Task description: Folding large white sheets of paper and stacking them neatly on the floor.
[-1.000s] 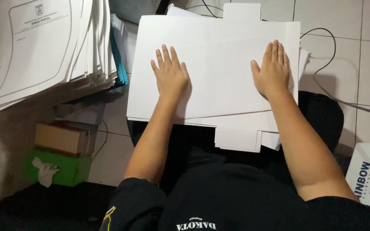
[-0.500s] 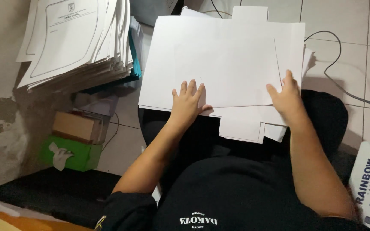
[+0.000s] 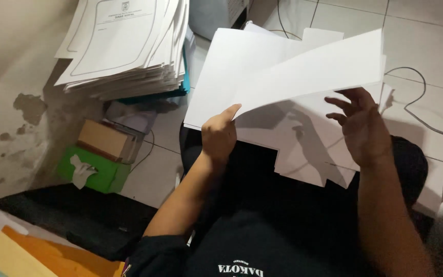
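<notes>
Head view, looking down at a seated person in dark clothing with white card sheets across the lap. Around them: a tall stack of printed white sheets (image 3: 129, 41) sits upper left, partly resting on a teal object whose edge shows beneath it. Below that stack stands a brown cardboard box (image 3: 106, 141), and just beside it a green tissue box (image 3: 93, 172) with a white tissue poking from its opening. A black mat (image 3: 73, 218) lies at lower left, with yellow and orange folders (image 3: 37, 256) at the bottom corner. A thin black cable (image 3: 426, 107) curves over the pale floor tiles (image 3: 426, 31) at right. On the lap lies a pile of white die-cut sheets (image 3: 303, 149) with notched tabs along the lower edge. The left hand (image 3: 219, 136) pinches the lower left corner of the top white sheet (image 3: 314, 72), fingers closed on it, lifting it so it slants above the pile and casts a shadow there. The right hand (image 3: 362, 125) is under the raised sheet's right side, fingers spread and curled; whether it actually grips the sheet cannot be told.
</notes>
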